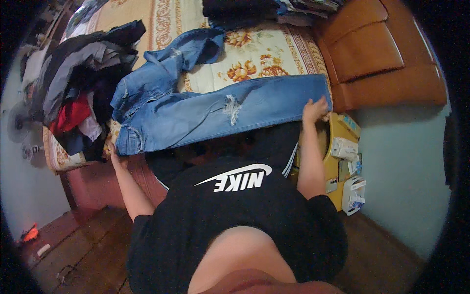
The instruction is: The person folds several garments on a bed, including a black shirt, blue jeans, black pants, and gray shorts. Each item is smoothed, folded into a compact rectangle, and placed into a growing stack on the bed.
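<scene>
A pair of blue ripped jeans (196, 115) lies sideways across the near edge of a bed. The near leg is stretched out straight, with a frayed white tear; the other leg is bent back in folds. At the waistband end on the left, my left hand (113, 150) touches the edge, its fingers extended and partly hidden. Over the hem end on the right lies my right hand (315, 110), fingers apart on the denim.
A heap of dark, grey and red clothes (93, 63) is on the bed's left. Folded dark clothes (240, 11) sit at the far side. To the right are a brown headboard (382, 59) and a yellow cabinet (338, 128) holding small items. A fan (22, 122) stands far left.
</scene>
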Motion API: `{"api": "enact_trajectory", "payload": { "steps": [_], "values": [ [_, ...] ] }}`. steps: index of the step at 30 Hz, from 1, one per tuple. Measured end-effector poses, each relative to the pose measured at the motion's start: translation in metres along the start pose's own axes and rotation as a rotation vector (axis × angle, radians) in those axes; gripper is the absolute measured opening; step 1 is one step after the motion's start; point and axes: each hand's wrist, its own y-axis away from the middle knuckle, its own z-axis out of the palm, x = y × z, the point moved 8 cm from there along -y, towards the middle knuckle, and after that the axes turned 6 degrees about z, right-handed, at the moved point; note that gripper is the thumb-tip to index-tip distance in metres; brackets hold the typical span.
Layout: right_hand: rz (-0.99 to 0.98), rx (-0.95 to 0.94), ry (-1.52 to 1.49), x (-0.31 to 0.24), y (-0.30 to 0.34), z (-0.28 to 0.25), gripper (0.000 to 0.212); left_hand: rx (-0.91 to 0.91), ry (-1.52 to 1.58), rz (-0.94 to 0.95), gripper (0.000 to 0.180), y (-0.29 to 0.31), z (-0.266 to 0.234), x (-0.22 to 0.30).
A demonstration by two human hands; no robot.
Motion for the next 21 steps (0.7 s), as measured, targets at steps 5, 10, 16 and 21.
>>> {"api": "enact_trajectory", "payload": {
  "steps": [5, 10, 16, 21],
  "values": [
    [-0.695, -0.465, 0.150, -0.148, 0.138, 0.095, 0.057, -0.059, -0.573, -0.031, 0.072, -0.081, -0.046, -0.013],
    [-0.595, -0.707, 0.154, -0.177, 0.188, 0.154, 0.064, -0.034, -1.188, 0.158, 0.078, -0.095, 0.047, -0.002],
    [-0.612, -0.703, 0.082, -0.239, 0.176, 0.145, 0.036, -0.024, -1.300, 0.121, 0.065, -0.102, 0.006, 0.029],
    [-0.892, -1.019, 0.242, -0.252, 0.202, 0.175, 0.042, -0.100, -0.674, 0.763, 0.054, -0.054, 0.100, 0.095]
  ]
}}
